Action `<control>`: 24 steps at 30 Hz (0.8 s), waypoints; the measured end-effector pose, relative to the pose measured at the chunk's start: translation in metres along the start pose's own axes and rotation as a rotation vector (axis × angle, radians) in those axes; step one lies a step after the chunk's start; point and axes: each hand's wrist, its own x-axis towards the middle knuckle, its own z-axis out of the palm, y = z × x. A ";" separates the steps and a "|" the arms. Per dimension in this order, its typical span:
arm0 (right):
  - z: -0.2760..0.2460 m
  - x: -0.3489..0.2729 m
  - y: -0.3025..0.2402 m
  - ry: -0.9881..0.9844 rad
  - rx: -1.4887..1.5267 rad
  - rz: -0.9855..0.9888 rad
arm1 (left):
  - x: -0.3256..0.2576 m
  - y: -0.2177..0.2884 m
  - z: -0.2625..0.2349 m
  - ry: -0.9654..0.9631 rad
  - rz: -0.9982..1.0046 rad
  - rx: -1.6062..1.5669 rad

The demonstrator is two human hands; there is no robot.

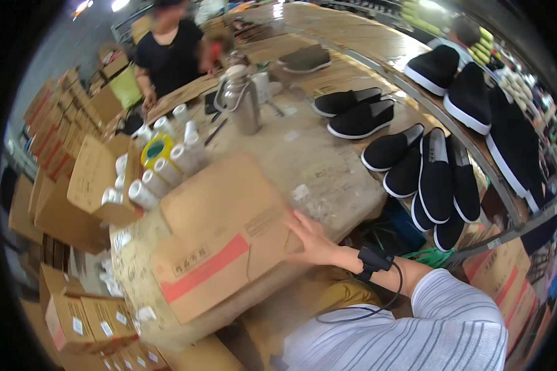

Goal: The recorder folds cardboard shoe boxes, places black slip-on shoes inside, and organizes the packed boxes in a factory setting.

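Cardboard box (pixel 213 201), red stripe, rests on counter (pixel 346 173). Right hand (pixel 312 240) at its right edge, fingers (pixel 299 225) spread apart against the cardboard. Left hand hidden; state of its fingers cannot be told. White spools (pixel 143 195), yellow tape roll (pixel 146 150) near box's far left; black shoes (pixel 435 182) farther right
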 end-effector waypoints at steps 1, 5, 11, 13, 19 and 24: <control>0.002 0.003 -0.004 -0.008 0.076 0.020 | -0.031 -0.022 -0.038 0.401 -0.216 0.619; 0.004 0.007 -0.012 -0.042 -0.155 0.058 | -0.137 -0.106 -0.138 0.607 -0.686 1.451; -0.006 0.020 -0.002 -0.020 0.095 0.061 | -0.130 -0.089 -0.149 0.944 -0.613 0.834; -0.026 0.026 0.001 -0.022 0.145 0.108 | -0.098 -0.058 -0.115 0.846 -0.527 0.745; -0.049 0.024 -0.060 -0.137 -0.178 0.146 | -0.055 -0.080 -0.076 0.428 0.308 1.508; -0.104 0.043 -0.059 -0.230 0.914 0.288 | -0.019 -0.057 -0.074 0.378 0.521 1.394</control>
